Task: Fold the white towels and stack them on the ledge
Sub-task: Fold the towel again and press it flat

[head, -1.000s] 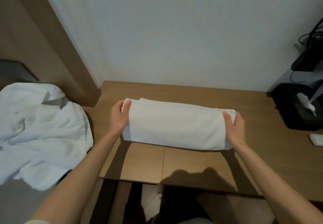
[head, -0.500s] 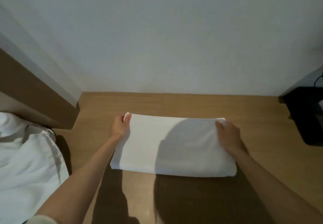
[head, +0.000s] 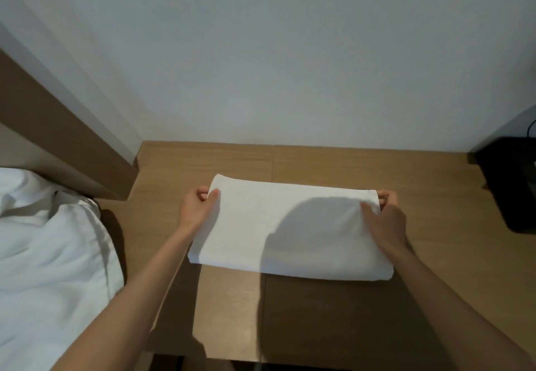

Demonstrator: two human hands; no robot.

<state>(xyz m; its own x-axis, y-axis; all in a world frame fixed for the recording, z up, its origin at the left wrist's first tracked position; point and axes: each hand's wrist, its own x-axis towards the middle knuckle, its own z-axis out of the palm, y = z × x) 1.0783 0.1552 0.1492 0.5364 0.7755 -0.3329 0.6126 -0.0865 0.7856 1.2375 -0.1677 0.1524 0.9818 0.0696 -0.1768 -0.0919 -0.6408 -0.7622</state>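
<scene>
The fingers [head: 204, 194] of my left hand [head: 197, 211] pinch the far left corner of the folded white towel [head: 255, 234], my right hand [head: 384, 221] pinches the far right; it lies on the ledge [head: 333, 165] between them

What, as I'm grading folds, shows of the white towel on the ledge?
The white towel is soft-looking cloth, folded into a thick flat rectangle lying on the wooden ledge, long side toward the wall. The left hand pinches its far left corner, the right hand its far right corner. A shadow covers its right half.
</scene>
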